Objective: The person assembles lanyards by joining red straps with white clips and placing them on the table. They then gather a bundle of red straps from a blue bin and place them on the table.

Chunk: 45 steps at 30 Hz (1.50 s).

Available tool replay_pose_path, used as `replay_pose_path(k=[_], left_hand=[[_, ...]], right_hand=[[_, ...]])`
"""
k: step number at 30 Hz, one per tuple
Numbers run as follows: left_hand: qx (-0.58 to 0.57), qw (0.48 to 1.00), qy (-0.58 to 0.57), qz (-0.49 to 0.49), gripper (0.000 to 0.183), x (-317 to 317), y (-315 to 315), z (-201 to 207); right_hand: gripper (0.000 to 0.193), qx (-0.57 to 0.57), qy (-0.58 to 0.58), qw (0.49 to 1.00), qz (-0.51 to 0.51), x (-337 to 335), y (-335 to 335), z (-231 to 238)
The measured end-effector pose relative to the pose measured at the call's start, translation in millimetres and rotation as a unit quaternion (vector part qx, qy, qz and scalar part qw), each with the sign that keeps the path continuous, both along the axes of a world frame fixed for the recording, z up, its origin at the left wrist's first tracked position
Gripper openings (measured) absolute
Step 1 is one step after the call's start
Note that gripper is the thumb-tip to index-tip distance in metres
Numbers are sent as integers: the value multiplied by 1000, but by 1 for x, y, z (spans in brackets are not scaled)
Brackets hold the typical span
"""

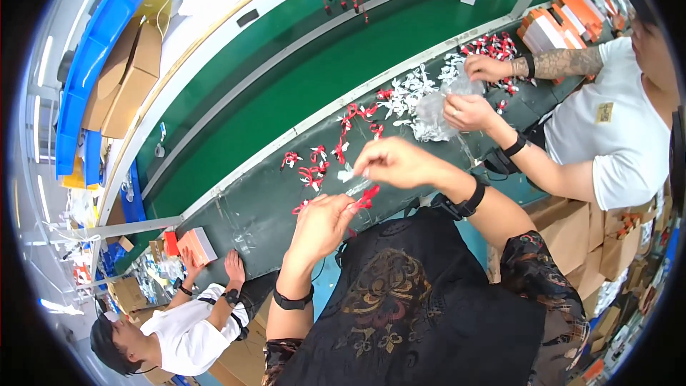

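Over the dark bench (250, 200), my left hand (321, 227) is closed, its fingertips pinching a small red cable (369, 196) that sticks out on their right. My right hand (400, 163) hovers just above and to the right, thumb and fingers pinched together; what lies between them is too small to make out. A bit of clear plastic (356, 185) shows between the two hands, beside a small white piece (345, 174). Beyond my hands lie several loose coiled red cables (312, 175), with white ends.
A co-worker's hands (468, 104) at the right hold a clear plastic bag (436, 111) over a pile of white cables (411, 93). Another person's hands (232, 266) rest at the bench's left end, near an orange-white box (198, 246). A green conveyor belt (286, 93) runs behind the bench.
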<state>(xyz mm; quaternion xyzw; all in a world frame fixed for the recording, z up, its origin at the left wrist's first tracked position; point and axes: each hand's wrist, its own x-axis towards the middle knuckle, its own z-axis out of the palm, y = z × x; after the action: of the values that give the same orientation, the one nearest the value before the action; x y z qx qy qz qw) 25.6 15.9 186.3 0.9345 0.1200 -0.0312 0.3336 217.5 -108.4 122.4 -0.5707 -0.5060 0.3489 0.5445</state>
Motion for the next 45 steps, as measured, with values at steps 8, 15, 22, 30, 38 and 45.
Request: replay_pose_path(k=[8,15,22,30,38,45], left_hand=[[-26,999,1,-31,24,-1,10,16],[-285,958,7,6,27,-12,24,-29],[-686,709,-32,162,27,-8,-39,-80],[34,982,-133,127,25,-14,-42,-32],[-377,882,-251,134,16,-26,-31,-68],[-284,894,-174,300,17,-36,-67,-43]], right_hand=[[20,-131,97,978,131,-22,-23,32],[14,-106,289,939,153,-32,-30,24],[19,12,322,947,2,-55,-21,35],[5,-43,-273,961,-24,-48,-23,28],[10,-82,585,784,189,-55,-19,25],[5,-65,274,959,-21,-75,-6,22]])
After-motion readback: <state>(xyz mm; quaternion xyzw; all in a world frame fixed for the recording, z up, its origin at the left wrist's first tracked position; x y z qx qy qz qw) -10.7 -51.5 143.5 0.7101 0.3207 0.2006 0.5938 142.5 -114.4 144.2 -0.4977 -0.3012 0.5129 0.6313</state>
